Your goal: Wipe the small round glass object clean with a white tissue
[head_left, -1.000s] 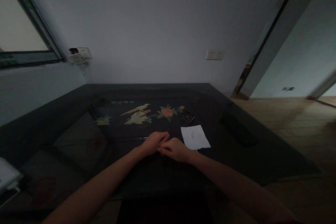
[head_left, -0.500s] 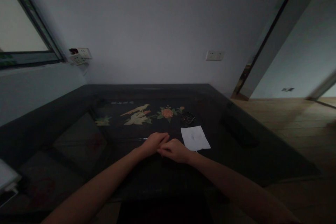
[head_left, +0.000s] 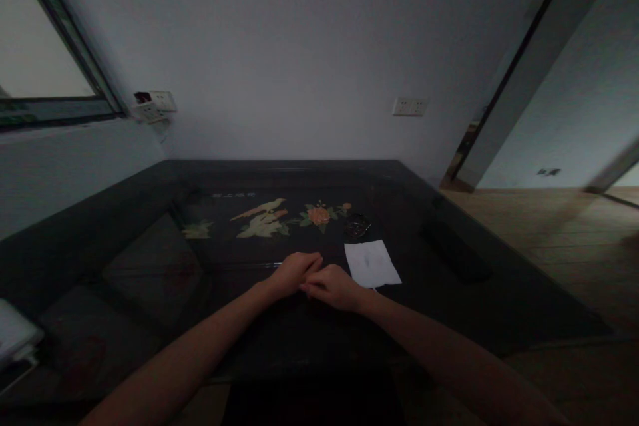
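My left hand (head_left: 295, 271) and my right hand (head_left: 333, 285) rest together on the dark glossy table (head_left: 279, 346), touching at the fingers. The fingers of both are drawn together and loosely curled, with nothing visible in them. Just right of my right hand lies a white sheet of paper (head_left: 373, 263) with a faint bluish mark. Behind the paper is a dark round thing with a metallic edge, which looks like a wristwatch (head_left: 357, 225).
A bird (head_left: 262, 216) and a flower (head_left: 318, 215) decorate the tabletop. A long dark object (head_left: 455, 251) lies to the right. At the left edge stands a white device (head_left: 17, 333). Wall sockets (head_left: 410, 106) are on the wall behind the table.
The view has shifted very slightly. My hands and the things on the table stay where they were.
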The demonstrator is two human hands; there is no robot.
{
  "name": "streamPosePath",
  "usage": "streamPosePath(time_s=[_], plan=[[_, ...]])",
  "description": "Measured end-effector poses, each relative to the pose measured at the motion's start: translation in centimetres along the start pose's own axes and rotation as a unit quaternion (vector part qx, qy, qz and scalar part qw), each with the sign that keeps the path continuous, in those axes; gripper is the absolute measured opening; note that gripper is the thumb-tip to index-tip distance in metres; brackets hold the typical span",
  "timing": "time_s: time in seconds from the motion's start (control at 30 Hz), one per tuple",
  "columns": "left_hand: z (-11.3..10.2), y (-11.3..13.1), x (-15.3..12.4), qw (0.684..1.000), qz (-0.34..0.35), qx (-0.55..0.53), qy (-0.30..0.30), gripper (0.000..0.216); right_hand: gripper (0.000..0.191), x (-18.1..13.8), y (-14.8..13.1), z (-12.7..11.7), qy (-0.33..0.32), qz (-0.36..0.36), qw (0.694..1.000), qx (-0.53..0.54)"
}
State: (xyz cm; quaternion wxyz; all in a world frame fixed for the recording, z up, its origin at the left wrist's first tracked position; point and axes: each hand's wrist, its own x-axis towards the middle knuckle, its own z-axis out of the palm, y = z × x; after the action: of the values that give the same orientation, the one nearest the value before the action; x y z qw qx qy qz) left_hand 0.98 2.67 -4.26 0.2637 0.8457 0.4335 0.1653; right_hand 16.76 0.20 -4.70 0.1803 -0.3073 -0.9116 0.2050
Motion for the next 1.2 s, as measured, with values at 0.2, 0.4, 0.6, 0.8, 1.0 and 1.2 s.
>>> streamPosePath(time_s=[0.2, 0.4, 0.6, 0.8, 1.0, 1.2], plan=[[-0.02, -0.19, -0.05, 1.0, 0.006, -0.004, -0.001, 0.027, 0.033, -0.01, -0.19, -0.2, -0.003, 0.003, 1.0, -0.004], [-0.11, 0.02, -0.1, 1.0, 0.002, 0.0, 0.0, 0.03, 0.034, -0.02, -0.16, -0.12, 0.003, 0.0, 1.0, 0.0], [-0.02, -0.01, -0.07, 1.0, 0.003, 0.004, 0.004, 0.031, 0.034, -0.03, 0.06, -0.01, -0.003, 0.0, 1.0, 0.002], [0.09, -0.26, 0.03, 1.0, -0.003, 0.007, -0.002, 0.027, 0.035, 0.02, -0.08, -0.2, -0.011, -0.001, 1.0, -0.01], [0.39, -0.69, 0.13, 1.0, 0.006, 0.006, 0.005, 0.03, 0.035, -0.03, -0.11, -0.18, -0.005, -0.001, 1.0, -0.011], [0.3, -0.56, 0.08, 1.0, 0.01, 0.016, 0.003, 0.029, 0.034, -0.07, 0.09, 0.02, -0.002, 0.003, 1.0, -0.002]])
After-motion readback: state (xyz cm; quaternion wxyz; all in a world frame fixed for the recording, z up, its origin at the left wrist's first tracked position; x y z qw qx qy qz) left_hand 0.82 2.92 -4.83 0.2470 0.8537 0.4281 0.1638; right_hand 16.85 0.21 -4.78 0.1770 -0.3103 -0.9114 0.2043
